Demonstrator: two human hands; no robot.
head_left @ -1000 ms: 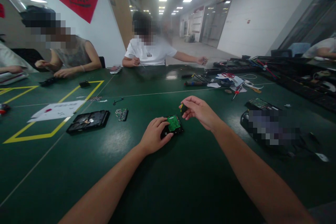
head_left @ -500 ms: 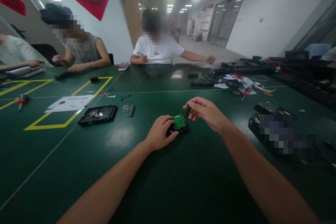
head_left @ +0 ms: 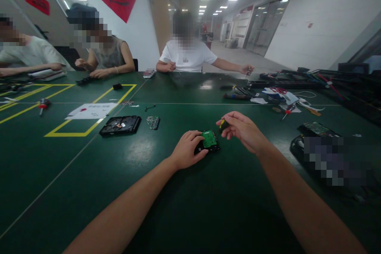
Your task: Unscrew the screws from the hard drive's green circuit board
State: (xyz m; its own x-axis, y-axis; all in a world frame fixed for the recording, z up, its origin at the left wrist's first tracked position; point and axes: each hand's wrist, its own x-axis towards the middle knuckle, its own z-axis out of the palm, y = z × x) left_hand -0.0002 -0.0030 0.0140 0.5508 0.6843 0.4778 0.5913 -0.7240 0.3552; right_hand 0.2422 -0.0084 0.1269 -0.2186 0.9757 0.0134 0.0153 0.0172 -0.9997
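A small black hard drive with a green circuit board [head_left: 209, 139] lies flat on the dark green table. My left hand [head_left: 188, 149] grips its left side, thumb along the near edge and fingers across the top. Between the thumb and fingers of my right hand [head_left: 242, 129] is a screwdriver [head_left: 223, 125] with a short black and yellow handle. Its thin shaft slants down to the right part of the circuit board; whether the tip sits in a screw is too small to tell. To the left lie a loose circuit board [head_left: 153, 122] and an opened black drive case [head_left: 120, 126].
A white paper sheet [head_left: 91, 111] lies within yellow tape, near a red-handled screwdriver [head_left: 43, 105]. Tools and cables [head_left: 282, 97] crowd the back right; a black device [head_left: 318, 129] lies at right. Across the table sit several people, one in a white shirt [head_left: 190, 55].
The camera view has turned left, so everything shifts rightward. The screwdriver has tilted, and its shaft now shows against the board. My left hand stays on the hard drive.
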